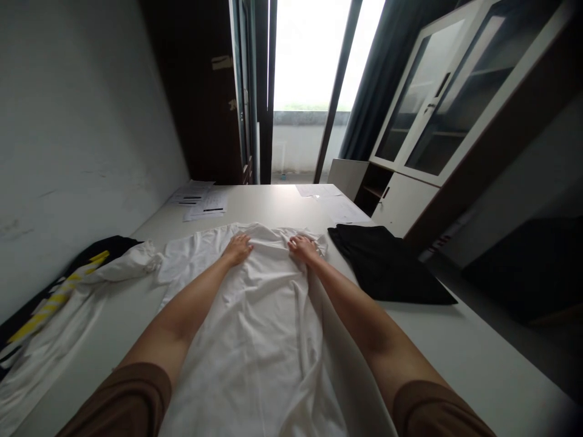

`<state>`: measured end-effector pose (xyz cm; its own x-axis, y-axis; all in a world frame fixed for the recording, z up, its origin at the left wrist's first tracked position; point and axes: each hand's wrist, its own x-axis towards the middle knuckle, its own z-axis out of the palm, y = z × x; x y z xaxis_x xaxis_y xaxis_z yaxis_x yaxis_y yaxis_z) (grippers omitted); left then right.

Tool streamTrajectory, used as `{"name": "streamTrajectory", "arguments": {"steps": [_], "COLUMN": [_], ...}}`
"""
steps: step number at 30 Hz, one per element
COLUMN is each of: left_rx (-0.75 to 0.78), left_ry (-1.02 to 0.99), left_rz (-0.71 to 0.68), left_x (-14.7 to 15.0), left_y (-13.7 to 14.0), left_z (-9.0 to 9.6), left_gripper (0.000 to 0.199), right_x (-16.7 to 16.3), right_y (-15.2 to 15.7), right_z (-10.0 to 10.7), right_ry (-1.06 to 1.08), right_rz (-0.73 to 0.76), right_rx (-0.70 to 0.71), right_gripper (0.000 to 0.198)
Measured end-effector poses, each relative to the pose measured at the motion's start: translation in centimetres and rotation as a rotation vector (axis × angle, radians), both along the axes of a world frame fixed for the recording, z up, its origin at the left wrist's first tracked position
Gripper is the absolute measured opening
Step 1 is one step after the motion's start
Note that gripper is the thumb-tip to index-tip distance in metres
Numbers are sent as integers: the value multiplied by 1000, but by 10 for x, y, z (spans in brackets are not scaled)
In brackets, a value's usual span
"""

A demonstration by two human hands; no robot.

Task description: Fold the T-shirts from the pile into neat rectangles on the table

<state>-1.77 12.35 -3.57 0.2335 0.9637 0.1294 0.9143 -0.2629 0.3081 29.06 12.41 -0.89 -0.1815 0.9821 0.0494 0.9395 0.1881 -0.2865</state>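
A white shirt [259, 309] lies spread lengthwise on the table, wrinkled, with a sleeve stretching out to the left. On its far part, left of the middle, my left hand [237, 249] rests with fingers extended over the cloth. My right hand [302, 247] lies near the far right side of the shirt, its fingers slightly bent and apart on the fabric. Cloth is bunched just beside that hand. Along the shirt's right side, a long fold runs toward me under my right forearm.
A folded black cloth [387, 264] lies right of the shirt on the white table [268, 203]. Other garments, white, black and yellow [59, 297], are heaped along the left wall. Papers [204, 206] with pens sit at the far left, more papers [348, 209] at the far right.
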Motion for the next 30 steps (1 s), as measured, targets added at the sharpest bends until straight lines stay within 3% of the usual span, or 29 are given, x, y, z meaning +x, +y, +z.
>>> {"name": "streamTrajectory", "arguments": {"steps": [9, 14, 17, 22, 26, 30], "left_rx": [-96, -36, 60, 132, 123, -74], "left_ry": [159, 53, -51, 5, 221, 265], "left_rz": [201, 245, 255, 421, 683, 797], "left_x": [-48, -57, -73, -135, -198, -238], "left_y": [27, 41, 41, 7, -41, -68], "left_z": [-16, -9, 2, 13, 16, 24], "left_gripper": [69, 67, 55, 46, 53, 62], "right_x": [39, 38, 28, 20, 36, 43], "right_y": [32, 27, 11, -54, -106, -131], "right_z": [-8, -4, -4, -5, 2, 6], "right_ry": [-25, -53, -36, 10, -39, -105], "right_rz": [-133, -145, -53, 214, 111, 35], "right_rx": [0, 76, 194, 327, 284, 173], "right_gripper": [47, 45, 42, 38, 33, 35]}}
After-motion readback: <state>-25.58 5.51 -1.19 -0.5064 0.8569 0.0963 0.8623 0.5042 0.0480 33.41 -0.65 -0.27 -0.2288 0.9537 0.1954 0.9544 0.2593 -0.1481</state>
